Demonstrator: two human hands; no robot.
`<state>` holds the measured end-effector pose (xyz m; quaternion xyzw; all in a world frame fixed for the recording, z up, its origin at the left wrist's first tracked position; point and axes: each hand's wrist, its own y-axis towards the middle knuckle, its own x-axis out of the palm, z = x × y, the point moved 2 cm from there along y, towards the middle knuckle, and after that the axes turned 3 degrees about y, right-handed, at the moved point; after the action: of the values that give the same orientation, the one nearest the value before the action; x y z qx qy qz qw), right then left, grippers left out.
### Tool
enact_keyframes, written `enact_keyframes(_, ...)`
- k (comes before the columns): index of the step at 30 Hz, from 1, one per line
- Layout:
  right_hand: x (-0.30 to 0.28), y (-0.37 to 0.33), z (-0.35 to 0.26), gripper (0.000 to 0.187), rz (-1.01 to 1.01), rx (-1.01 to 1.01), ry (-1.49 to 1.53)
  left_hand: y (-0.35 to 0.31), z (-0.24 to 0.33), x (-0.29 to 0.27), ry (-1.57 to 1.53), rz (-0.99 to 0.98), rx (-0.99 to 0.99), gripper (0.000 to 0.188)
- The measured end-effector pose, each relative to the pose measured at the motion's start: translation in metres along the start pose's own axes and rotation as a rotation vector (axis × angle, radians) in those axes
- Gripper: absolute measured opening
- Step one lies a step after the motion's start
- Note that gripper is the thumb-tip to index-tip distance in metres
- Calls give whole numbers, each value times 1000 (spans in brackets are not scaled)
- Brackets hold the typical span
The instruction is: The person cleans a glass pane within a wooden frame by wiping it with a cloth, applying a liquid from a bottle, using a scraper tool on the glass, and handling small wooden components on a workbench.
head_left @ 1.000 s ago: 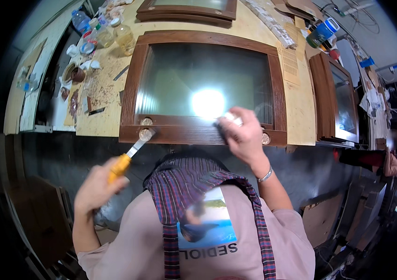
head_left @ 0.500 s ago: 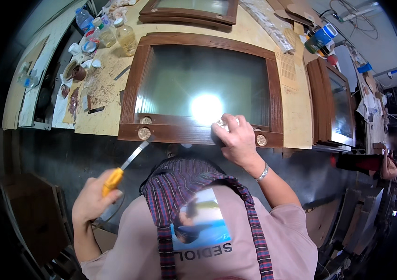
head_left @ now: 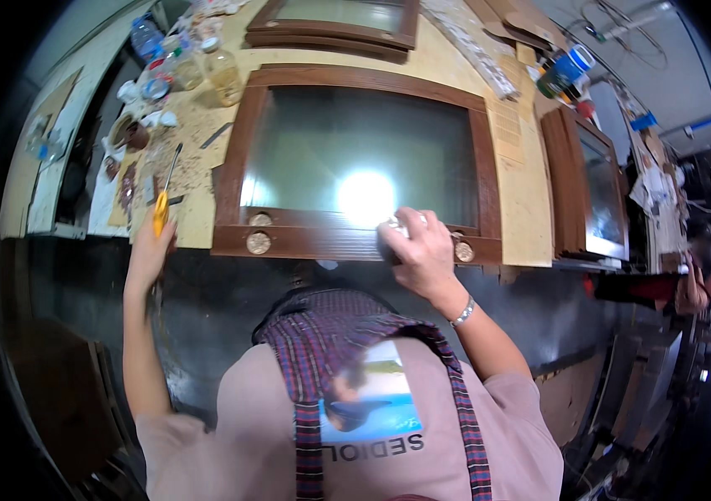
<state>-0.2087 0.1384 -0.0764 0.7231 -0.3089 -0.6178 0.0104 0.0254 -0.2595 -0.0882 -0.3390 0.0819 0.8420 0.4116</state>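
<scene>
My left hand (head_left: 148,255) is closed round the yellow handle of a putty knife (head_left: 160,215), over the left front of the bench. Its narrow metal blade points away from me and appears nearly edge-on. In front of me lies a brown wooden cabinet door (head_left: 322,244) with a glass pane (head_left: 355,125) reflecting a bright light. Round hinge holes (head_left: 259,243) show pale wood near the corners of its front rail. My right hand (head_left: 427,255) rests on that rail at the right, fingers closed on a crumpled whitish wad (head_left: 410,221), mostly hidden by the fingers.
Wood crumbs, thin dark strips (head_left: 217,135), a brown-stained cup (head_left: 132,134) and bottles (head_left: 223,73) cover the bench's left side. More doors (head_left: 330,37) lie at the back; another stack (head_left: 568,179) stands right. A blue-lidded bottle (head_left: 566,71) is at the far right.
My left hand has moved forward and slightly left with the putty knife, from beside the door's front corner to over the bench. My right hand stays on the rail.
</scene>
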Motion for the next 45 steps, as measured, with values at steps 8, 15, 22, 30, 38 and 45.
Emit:
enact_keyframes(8,3,4,-7,54,8,23,-2,166,-67,35,637,232,-58,58)
enact_keyframes(15,-17,21,-1,41,-9,280,619,169,13,40,282,323,347,53)
enact_keyframes(22,-14,73,-64,92,-8,302,975,26,185,115,-35,-352,1030,67)
enact_keyframes(30,16,-5,-30,56,30,219,-102,114,69,18,-462,-77,448,37)
enact_keyframes(38,-49,46,-49,31,457,-45,-240,179,-5,-6,-996,-52,171,35)
enact_keyframes(45,-160,184,4,25,536,-296,-406,195,18,9,-1126,-61,169,26)
